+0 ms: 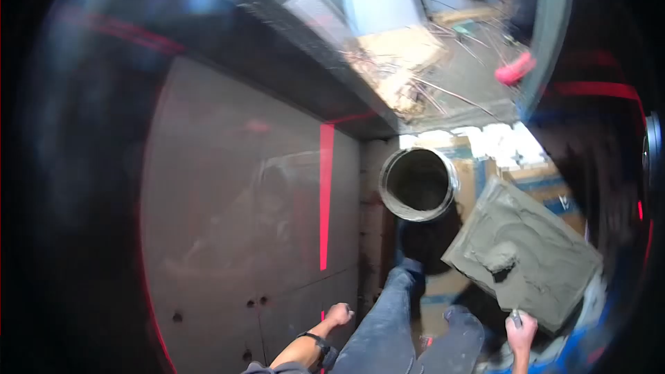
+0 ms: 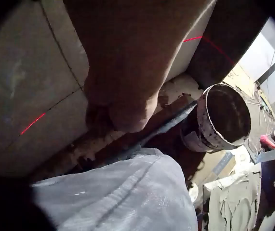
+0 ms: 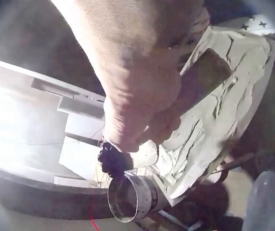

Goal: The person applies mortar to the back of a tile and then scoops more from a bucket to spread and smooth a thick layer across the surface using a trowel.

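My right hand (image 1: 521, 330) grips the handle of a trowel (image 1: 516, 318) at the near edge of a square board (image 1: 554, 312). Wet grey mortar (image 1: 547, 249) covers the board, with a raised lump (image 1: 500, 256) in front of the hand. Past the fingers in the right wrist view, a dark, rough clump (image 3: 111, 161) shows at the tool's far end; most of the handle is hidden by the hand. My left hand (image 1: 339, 314) hangs loosely curled beside my left knee, near the grey wall panels, with nothing seen in it.
A mortar-smeared bucket (image 1: 389, 202) stands ahead, between the wall and the board. Large grey panels (image 1: 208, 187) line the left side, crossed by a red laser line (image 1: 326, 194). Beyond a low ledge lie scraps, wires and a pink-red object (image 1: 515, 69). Blue tape marks the covered floor.
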A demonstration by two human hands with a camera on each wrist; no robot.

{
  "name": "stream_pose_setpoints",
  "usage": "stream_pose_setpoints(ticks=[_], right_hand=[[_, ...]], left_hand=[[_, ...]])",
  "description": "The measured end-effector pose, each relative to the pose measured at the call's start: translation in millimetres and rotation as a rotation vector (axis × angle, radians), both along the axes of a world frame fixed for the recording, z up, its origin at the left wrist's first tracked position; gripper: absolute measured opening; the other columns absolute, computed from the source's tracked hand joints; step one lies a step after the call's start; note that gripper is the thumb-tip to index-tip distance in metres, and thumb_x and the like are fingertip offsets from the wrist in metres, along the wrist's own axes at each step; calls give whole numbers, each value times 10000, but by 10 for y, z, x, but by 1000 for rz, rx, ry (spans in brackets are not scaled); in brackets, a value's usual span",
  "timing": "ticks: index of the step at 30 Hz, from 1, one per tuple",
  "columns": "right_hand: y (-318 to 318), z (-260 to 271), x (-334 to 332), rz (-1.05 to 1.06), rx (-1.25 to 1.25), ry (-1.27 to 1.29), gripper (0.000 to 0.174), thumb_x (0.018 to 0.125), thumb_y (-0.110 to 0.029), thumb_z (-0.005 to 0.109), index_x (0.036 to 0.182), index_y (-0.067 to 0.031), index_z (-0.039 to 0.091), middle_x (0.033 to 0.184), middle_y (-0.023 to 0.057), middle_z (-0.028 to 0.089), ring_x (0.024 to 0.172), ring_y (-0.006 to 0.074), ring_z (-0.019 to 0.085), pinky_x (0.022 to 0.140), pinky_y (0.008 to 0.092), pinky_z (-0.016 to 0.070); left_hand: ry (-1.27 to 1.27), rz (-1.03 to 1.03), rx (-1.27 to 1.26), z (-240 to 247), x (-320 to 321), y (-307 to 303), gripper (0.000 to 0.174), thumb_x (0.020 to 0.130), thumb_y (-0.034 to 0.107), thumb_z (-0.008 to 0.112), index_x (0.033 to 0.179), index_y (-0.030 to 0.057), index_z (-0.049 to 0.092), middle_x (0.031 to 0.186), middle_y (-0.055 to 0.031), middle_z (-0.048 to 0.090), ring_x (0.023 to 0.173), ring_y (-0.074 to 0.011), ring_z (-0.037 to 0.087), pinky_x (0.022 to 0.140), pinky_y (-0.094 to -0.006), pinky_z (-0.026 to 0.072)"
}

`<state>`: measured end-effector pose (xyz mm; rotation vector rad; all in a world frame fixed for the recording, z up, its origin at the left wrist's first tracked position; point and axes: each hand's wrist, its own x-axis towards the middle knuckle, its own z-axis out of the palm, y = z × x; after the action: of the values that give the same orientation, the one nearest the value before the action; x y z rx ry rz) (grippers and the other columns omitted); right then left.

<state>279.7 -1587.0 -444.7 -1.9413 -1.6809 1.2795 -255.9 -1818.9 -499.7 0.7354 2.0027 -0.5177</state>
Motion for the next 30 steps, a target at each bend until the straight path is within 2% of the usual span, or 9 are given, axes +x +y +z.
stream_pose_setpoints(ticks=[7,11,17,19,23,25,26,27,30], right_hand=[[618,-129,526,305,552,224,147,787,-42,596,666,28,554,563,80,510,509,146,471,500,339,388],[876,541,611,405,658,226,128,815,-51,589,711,24,580,591,78,539,527,149,494,507,333,403],[878,1226,563,551,705,181,118,857,-63,579,780,16,619,635,76,581,553,153,528,519,323,425],[830,1419,532,574,703,161,120,871,-68,575,803,14,632,649,75,595,562,154,540,523,320,433],[543,1589,537,547,692,120,133,899,-76,568,849,9,658,678,73,623,579,157,563,530,314,448],[241,1660,647,476,695,88,143,913,-80,564,872,7,671,692,73,637,588,159,574,534,311,456],[127,1675,660,442,704,76,149,920,-82,563,884,5,677,699,72,645,592,159,580,536,309,459],[60,1682,637,414,714,68,155,927,-84,561,895,4,684,706,72,652,597,160,586,538,307,463],[-116,1697,581,357,719,49,174,948,-91,556,930,1,703,728,71,673,610,162,603,544,303,474]], left_hand=[[206,469,1,1600,457,-609,481,872,425,629,1100,12,721,1135,-234,700,1111,-394,661,935,-494,520],[319,549,110,1520,521,-1473,412,787,243,542,1056,3,740,1169,-239,690,1139,-399,651,967,-484,518],[243,845,221,1345,552,-1883,482,897,319,506,1217,3,679,1311,-254,618,1217,-398,603,1014,-489,483],[28,1042,163,1273,493,-1910,396,909,239,463,1115,15,716,907,-193,741,765,-349,718,742,-488,563],[-130,726,293,403,234,-2180,357,900,192,444,1037,1,712,728,-155,715,586,-309,679,610,-464,553],[39,569,578,93,164,-2177,333,868,252,524,740,38,745,780,-212,717,757,-350,713,720,-500,548],[-2,117,625,23,81,-2205,352,865,286,521,750,36,740,808,-221,714,796,-382,705,790,-499,543],[-40,472,952,-208,145,-2265,338,862,287,530,843,23,741,913,-219,722,893,-407,691,866,-491,532],[-99,262,615,-211,-117,-1964,304,861,243,548,944,6,719,1008,-227,713,986,-446,659,899,-499,523]])
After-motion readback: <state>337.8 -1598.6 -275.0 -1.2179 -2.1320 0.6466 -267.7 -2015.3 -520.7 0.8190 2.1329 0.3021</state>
